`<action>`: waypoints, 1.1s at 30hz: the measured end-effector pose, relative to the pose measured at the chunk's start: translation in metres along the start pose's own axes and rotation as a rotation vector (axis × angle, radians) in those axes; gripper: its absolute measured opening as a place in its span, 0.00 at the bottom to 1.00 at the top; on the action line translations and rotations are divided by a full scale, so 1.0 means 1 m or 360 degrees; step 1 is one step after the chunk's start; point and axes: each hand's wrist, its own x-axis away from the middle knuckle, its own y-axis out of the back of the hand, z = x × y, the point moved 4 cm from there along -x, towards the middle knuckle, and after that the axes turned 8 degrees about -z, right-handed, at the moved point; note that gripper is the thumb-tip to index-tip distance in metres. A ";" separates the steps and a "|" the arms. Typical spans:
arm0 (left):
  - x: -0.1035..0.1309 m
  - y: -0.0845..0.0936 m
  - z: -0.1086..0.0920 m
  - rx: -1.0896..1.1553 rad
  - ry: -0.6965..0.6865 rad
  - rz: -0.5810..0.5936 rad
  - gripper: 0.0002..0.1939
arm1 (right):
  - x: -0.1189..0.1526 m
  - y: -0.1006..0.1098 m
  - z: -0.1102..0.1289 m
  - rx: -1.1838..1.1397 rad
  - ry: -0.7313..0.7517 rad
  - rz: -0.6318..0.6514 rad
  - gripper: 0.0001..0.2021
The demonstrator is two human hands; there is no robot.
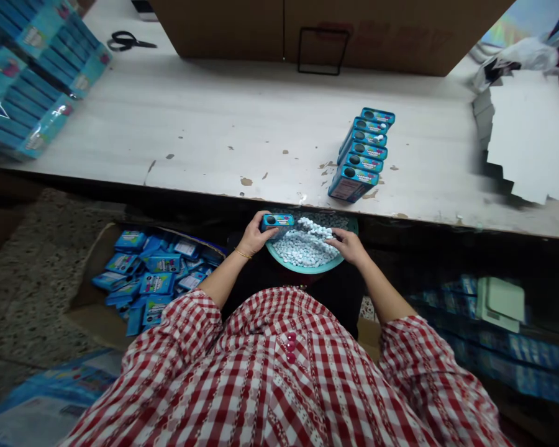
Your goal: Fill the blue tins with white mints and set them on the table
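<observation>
My left hand (pixel 254 236) grips a small blue box (pixel 278 220) over the left side of a round teal basin (pixel 307 269). Small pale-blue pellets (pixel 302 248) fill much of the basin. On the right, my right hand (pixel 347 243) is at the pellets with its fingers bent round something; a heap of pellets lies at its fingertips, towards the box. Whether a scoop is under that heap cannot be made out. A row of several blue boxes (pixel 354 183) stands on the white table (pixel 205 136), beyond the basin.
A carton (pixel 88 310) of blue packs is at the left. Black scissors (pixel 128 41), wrapped blue packages (pixel 41 81) and a large brown box (pixel 242 31) are on the table, with stacked white card (pixel 531 136) at the right. The table edge runs just beyond my hands.
</observation>
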 end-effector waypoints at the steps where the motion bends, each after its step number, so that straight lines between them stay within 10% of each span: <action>1: 0.000 -0.002 -0.001 -0.0018 -0.0014 -0.0010 0.22 | 0.000 0.008 0.006 0.0014 0.0012 0.0001 0.18; 10: -0.002 -0.040 -0.017 -0.0212 -0.0223 0.0150 0.21 | -0.007 0.046 0.105 0.0702 0.0167 0.0380 0.16; 21: 0.000 -0.044 -0.020 -0.0352 -0.0362 0.0181 0.20 | -0.014 0.041 0.177 0.1589 0.0340 0.0486 0.16; 28: -0.002 -0.026 -0.004 -0.0010 -0.0173 0.0078 0.22 | 0.012 0.084 0.096 0.1397 0.0149 0.0285 0.17; 33: -0.001 -0.024 0.023 0.0239 0.0179 -0.0027 0.24 | 0.028 0.033 0.012 0.1353 -0.0197 0.0312 0.19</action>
